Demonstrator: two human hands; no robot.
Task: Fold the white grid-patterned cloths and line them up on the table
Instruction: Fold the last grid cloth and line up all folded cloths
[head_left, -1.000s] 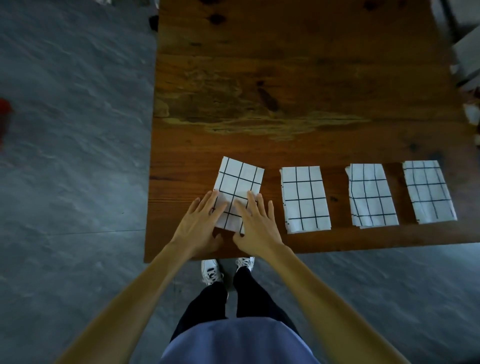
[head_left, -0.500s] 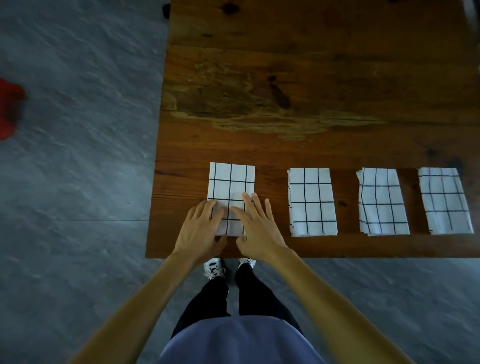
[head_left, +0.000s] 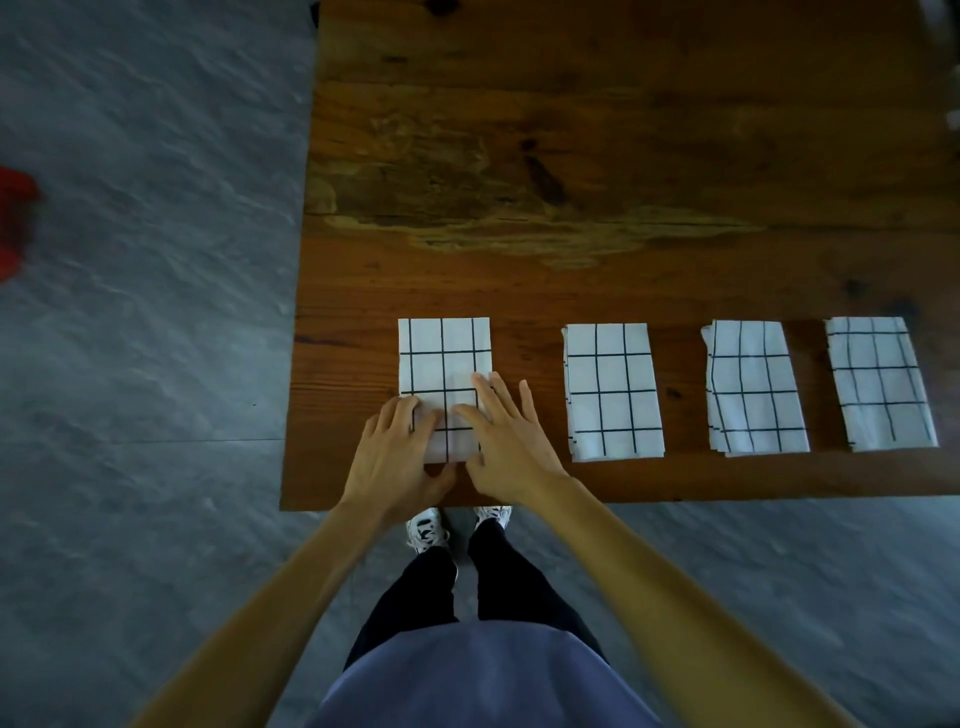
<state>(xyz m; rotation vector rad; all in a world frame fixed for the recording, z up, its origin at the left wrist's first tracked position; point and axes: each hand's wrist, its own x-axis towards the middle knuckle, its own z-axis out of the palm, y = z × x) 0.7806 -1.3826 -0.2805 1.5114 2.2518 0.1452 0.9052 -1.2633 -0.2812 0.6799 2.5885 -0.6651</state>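
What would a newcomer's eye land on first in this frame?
Four folded white grid cloths in a row along the near edge of the wooden table. Both hands rest flat on the leftmost cloth: left hand on its near left part, right hand on its near right. The other three cloths lie untouched to the right.

Matt cloths on worn, knotty wooden table
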